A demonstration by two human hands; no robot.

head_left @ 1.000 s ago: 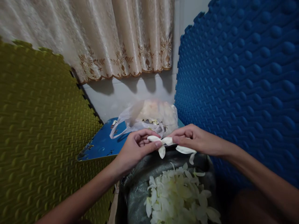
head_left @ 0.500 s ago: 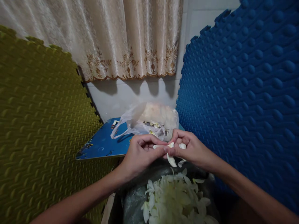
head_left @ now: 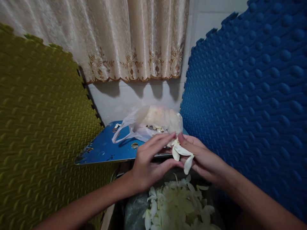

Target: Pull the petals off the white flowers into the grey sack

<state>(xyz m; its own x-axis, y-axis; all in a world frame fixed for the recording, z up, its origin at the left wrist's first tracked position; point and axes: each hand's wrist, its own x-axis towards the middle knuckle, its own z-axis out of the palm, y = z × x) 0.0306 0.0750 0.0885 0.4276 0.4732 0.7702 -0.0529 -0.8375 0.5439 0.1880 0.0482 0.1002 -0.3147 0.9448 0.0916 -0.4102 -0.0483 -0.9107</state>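
Note:
My right hand (head_left: 202, 155) is closed around white flower petals (head_left: 181, 150), with its thumb over the top and long petals hanging out towards me. Close on the other side is my left hand (head_left: 151, 163), its fingers stretched out and its thumb apart below them. Its fingertips reach the petals; whether they touch is hard to tell. Beneath both hands lies a heap of loose white petals (head_left: 177, 201) on a dark plastic bag (head_left: 136, 207). Just beyond the hands, a translucent white plastic bag (head_left: 163, 116) lies on its side with pale flowers showing at its mouth.
The white bag rests on a blue tabletop (head_left: 103, 145), where a few petal scraps (head_left: 117, 125) lie at the back left. An olive foam mat (head_left: 48, 111) stands on the left, a blue foam mat (head_left: 251, 95) on the right. Behind hangs a beige curtain (head_left: 134, 38).
Both hands were pinching together at the flower. Now my left fingers have spread and lifted off, while the petals sit in my right hand, slightly lower and nearer.

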